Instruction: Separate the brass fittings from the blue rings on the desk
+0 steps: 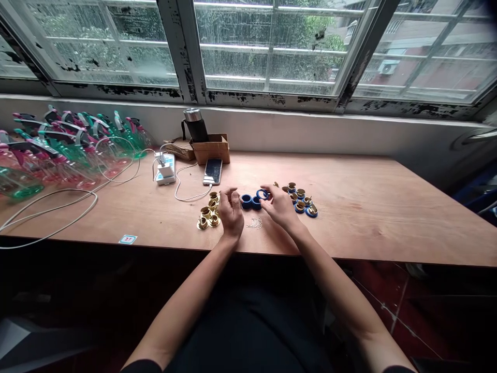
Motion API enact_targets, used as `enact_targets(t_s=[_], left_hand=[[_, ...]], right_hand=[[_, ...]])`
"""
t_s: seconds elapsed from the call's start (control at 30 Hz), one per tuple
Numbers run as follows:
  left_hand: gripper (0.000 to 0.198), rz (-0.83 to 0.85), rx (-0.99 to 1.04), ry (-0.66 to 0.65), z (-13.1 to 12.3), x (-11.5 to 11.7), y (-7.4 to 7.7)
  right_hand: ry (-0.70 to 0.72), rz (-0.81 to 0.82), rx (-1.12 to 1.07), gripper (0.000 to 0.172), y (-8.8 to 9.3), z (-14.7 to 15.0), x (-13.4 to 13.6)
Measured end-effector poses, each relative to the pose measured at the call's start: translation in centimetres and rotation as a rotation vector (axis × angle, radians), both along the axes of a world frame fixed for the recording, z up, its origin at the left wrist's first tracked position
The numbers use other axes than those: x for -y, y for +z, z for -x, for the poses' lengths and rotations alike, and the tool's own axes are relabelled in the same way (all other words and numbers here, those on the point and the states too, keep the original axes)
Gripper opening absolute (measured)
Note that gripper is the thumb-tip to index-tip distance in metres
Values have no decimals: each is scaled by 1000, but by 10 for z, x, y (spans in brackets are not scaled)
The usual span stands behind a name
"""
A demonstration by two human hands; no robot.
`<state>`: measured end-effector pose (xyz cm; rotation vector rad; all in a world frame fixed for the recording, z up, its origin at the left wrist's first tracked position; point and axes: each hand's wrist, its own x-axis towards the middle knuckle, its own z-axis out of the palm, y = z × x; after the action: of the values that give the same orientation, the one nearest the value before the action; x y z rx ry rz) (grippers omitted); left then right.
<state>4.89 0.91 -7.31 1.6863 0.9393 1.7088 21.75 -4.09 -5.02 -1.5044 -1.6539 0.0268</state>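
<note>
Pinching a blue ring (258,191) between thumb and fingers of the right hand (280,207), angling far-left near blue collars (247,205); holding the left hand (232,211) upright, right of brass fittings (206,212), curling its fingers, not revealing any grip.

Dark short sleeves (142,366), bare forearms (194,298), bare hands (232,215), plain dark clothing (240,331)

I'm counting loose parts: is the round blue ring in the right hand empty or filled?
Empty: the round blue ring, held at the right hand's fingertips, shows an open middle with nothing filling it.
</note>
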Motion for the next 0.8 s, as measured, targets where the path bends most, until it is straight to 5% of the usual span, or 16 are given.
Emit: enact_targets(t_s=[0.2, 0.57, 0.8], left_hand=[[31, 1, 12, 16, -1, -2, 0], [44, -23, -3, -168, -4, -2, -4], [45, -144, -134, -214, -6, 4, -3]], right_hand=[[4, 104, 67, 32, -8, 3, -13], [8, 181, 10, 40, -13, 2, -11], [9, -9, -169, 26, 10, 5, 13]])
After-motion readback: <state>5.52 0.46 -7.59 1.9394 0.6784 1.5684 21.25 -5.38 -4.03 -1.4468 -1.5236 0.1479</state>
